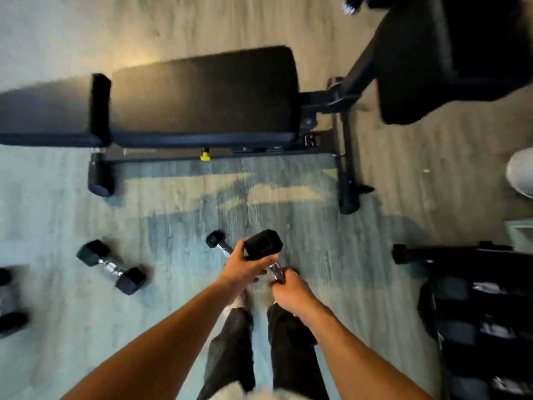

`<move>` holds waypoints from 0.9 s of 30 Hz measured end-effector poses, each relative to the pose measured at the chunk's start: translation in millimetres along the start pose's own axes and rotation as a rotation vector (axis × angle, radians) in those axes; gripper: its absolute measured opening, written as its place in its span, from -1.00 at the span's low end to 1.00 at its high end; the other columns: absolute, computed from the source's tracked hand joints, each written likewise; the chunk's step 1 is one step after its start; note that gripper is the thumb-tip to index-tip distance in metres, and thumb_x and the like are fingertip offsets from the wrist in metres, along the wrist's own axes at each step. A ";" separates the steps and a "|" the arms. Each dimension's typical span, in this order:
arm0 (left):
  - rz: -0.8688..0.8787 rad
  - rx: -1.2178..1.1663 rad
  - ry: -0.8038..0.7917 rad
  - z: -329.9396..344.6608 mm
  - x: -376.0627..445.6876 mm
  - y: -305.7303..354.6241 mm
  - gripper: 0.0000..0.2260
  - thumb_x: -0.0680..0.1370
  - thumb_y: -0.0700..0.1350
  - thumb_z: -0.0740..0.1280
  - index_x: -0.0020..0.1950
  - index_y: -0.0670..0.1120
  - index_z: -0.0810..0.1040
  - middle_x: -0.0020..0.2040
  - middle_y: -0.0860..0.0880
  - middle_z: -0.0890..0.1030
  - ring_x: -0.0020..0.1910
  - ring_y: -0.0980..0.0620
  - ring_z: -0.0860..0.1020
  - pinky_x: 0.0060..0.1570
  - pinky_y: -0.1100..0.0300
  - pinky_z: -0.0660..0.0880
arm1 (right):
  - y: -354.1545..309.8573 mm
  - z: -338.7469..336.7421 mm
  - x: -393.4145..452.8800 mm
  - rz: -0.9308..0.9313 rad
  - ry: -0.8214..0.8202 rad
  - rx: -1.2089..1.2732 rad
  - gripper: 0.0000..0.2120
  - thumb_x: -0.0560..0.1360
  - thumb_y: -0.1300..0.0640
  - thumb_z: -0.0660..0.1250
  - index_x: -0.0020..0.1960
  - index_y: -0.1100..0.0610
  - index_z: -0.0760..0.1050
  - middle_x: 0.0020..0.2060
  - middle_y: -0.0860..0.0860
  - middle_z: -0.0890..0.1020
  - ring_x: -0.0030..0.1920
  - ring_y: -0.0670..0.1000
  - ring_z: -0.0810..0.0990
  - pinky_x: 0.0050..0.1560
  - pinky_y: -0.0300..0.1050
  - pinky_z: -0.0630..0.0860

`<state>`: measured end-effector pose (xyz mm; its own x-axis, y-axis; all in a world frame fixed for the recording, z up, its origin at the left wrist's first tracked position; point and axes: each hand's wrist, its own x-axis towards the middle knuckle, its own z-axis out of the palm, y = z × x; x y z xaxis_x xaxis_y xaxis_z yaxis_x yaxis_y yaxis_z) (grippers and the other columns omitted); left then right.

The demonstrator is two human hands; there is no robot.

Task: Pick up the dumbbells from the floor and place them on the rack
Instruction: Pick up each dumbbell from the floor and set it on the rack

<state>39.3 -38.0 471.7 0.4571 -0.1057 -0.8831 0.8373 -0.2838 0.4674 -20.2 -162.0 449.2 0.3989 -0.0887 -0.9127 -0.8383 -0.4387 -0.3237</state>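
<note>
A wood-grain plank floor [288,203], grey and matt, is seen from above. A long padded bench [202,96], black with a smooth upholstered top and rounded corners on a dark metal frame, is placed across the upper half of the view. A dark metal rack [476,298] is noted at the right edge, with blurred dumbbells lying on its tiers.

A held dumbbell [264,243], with a black hexagonal rubber head and a bright metal handle, is raised off the floor in front of the person's legs. Its near head is cupped by the left hand [242,269], thumb and fingers curled against the head's underside. Its handle is gripped by the right hand [290,290], fingers wrapped round the bar just below that head; the far end is hidden.

A second dumbbell [111,267] of the same hexagonal pattern is lying on the floor well to the left of both hands, untouched. A smaller dumbbell [216,241] is lying just beyond the left hand, partly covered by it.
</note>
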 end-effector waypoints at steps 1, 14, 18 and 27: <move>0.035 0.027 -0.010 4.2 -24.6 14.3 -0.49 0.40 -0.08 0.59 0.26 0.02 0.44 -0.03 -0.09 0.68 -0.24 0.05 0.63 -0.31 0.21 0.53 | -4.0 -9.6 -27.3 0.001 0.020 0.038 -0.67 0.58 0.03 0.25 0.32 0.07 0.44 0.19 0.12 0.61 0.20 0.18 0.57 0.09 -0.04 0.49; 0.380 0.555 -0.392 136.7 -191.7 74.7 -0.53 0.45 -0.17 0.54 0.29 -0.10 0.44 0.09 -0.17 0.64 -0.22 0.12 0.59 -0.47 0.43 0.45 | 70.7 -65.8 -230.0 -0.007 0.383 0.687 -0.89 0.57 0.09 0.31 0.02 0.07 0.40 -0.28 -0.02 0.47 -0.32 -0.02 0.45 -0.27 -0.12 0.40; 0.489 0.807 -0.524 203.1 -221.0 59.0 -0.53 0.42 -0.05 0.57 0.25 -0.04 0.47 0.05 -0.06 0.64 -0.15 0.05 0.65 -0.47 0.42 0.46 | 129.4 -69.6 -263.9 0.059 0.491 0.877 -0.90 0.53 0.03 0.28 0.00 0.03 0.41 -0.18 0.01 0.52 -0.22 0.00 0.49 -0.20 -0.11 0.44; 0.592 1.175 -0.704 376.6 -288.4 -6.6 -0.59 0.45 -0.04 0.54 0.22 0.03 0.48 0.05 0.06 0.60 -0.14 0.21 0.54 -0.34 0.58 0.38 | 277.6 -105.5 -303.5 0.178 0.626 1.224 -0.89 0.58 0.12 0.25 0.05 0.07 0.33 -0.27 -0.05 0.44 -0.25 0.01 0.48 -0.14 -0.06 0.45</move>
<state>-211.1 -364.5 707.7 0.1141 -0.8064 -0.5802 -0.2841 -0.5861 0.7588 -334.7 -351.2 662.6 0.0794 -0.5852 -0.8070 -0.5543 0.6469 -0.5237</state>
